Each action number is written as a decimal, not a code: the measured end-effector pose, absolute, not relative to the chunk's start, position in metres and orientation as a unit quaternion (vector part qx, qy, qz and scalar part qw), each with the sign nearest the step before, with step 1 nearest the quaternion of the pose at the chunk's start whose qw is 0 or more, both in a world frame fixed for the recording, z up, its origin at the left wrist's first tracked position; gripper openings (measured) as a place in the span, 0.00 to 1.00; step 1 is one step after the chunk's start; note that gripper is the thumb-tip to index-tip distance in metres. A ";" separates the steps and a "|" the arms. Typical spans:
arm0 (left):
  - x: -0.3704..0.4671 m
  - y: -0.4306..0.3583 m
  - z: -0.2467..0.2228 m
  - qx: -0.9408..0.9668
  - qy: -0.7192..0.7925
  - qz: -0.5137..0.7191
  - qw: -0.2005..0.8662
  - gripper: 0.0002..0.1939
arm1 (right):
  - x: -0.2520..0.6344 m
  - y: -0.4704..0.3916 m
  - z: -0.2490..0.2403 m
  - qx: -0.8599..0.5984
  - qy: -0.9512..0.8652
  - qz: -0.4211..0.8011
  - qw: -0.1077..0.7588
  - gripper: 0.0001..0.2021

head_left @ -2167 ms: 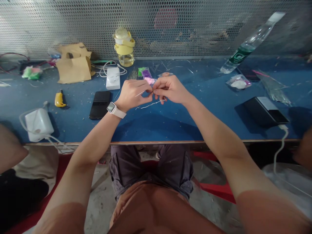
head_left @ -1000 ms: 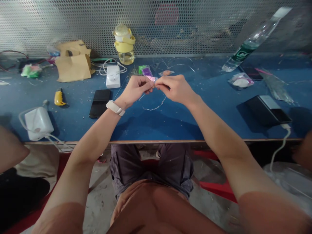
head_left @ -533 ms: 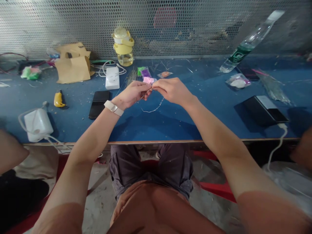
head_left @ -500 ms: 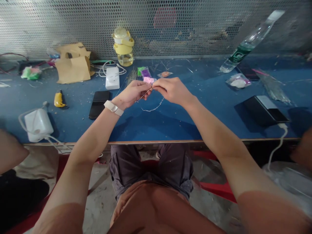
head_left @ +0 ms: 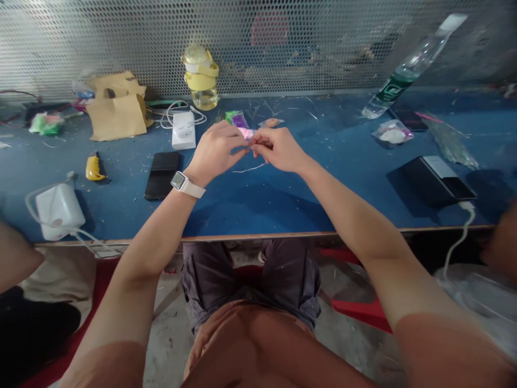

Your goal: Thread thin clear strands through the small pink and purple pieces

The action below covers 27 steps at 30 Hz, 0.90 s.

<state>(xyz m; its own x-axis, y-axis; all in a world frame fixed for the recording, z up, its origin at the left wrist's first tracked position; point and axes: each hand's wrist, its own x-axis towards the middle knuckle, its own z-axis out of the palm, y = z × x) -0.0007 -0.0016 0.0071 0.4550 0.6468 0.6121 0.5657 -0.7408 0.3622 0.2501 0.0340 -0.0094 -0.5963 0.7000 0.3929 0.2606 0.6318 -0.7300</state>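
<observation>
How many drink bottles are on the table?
2: the yellow-topped bottle is at the back, left of middle, and the green-labelled bottle is at the back right. Others may be hidden.

Left of the fingers (head_left: pixel 238 142) lies a flat black rectangular phone (head_left: pixel 162 175); far right, a boxy black device (head_left: pixel 428 180).

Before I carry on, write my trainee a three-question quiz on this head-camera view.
1. Which wrist wears the square-faced watch with the white band? A) left B) right
2. True or false: the flat, black, rectangular phone lies to the left of the left hand on the blue tabletop.
3. Fill in: the thin, pale, twisted strand trails from the fingers of the ____ hand.

Key: 1. A. 2. True. 3. Right.
</observation>
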 end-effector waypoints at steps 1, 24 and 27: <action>-0.001 -0.001 0.006 0.852 0.357 0.380 0.046 0.05 | 0.250 0.033 -0.009 -0.289 -0.834 0.316 0.349 0.17; 0.009 -0.008 0.013 0.782 0.302 0.394 0.378 0.19 | 0.256 0.022 0.009 -0.287 -0.873 0.093 0.383 0.18; 0.006 -0.009 0.014 0.793 0.310 0.390 0.350 0.11 | 0.257 0.023 0.009 -0.280 -0.875 0.104 0.381 0.16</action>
